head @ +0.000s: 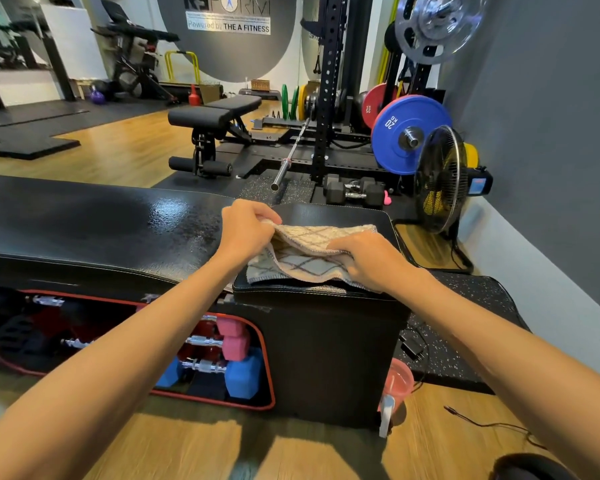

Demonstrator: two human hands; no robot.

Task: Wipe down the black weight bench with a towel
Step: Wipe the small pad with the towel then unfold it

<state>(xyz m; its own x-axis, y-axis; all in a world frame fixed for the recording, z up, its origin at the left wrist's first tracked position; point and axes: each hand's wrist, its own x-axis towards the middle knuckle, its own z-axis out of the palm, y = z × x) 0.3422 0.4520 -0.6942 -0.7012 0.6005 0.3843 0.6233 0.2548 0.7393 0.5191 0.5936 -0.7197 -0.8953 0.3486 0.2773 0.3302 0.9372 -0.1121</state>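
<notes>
The black weight bench (84, 223) runs across the view from the left edge to its right end pad near the centre, with a wet, shiny patch on its top. A beige towel (309, 258) with a grey diamond pattern lies partly folded on the right end pad. My left hand (246, 230) pinches the towel's far left edge and lifts it a little. My right hand (371, 259) grips the towel's near right edge, knuckles up.
Pink and blue dumbbells (236, 355) sit in the open storage under the bench. A pink spray bottle (397, 389) stands on the floor at the bench's right corner. A floor fan (440, 178), weight plates and a squat rack stand behind. Cables trail on the wooden floor at right.
</notes>
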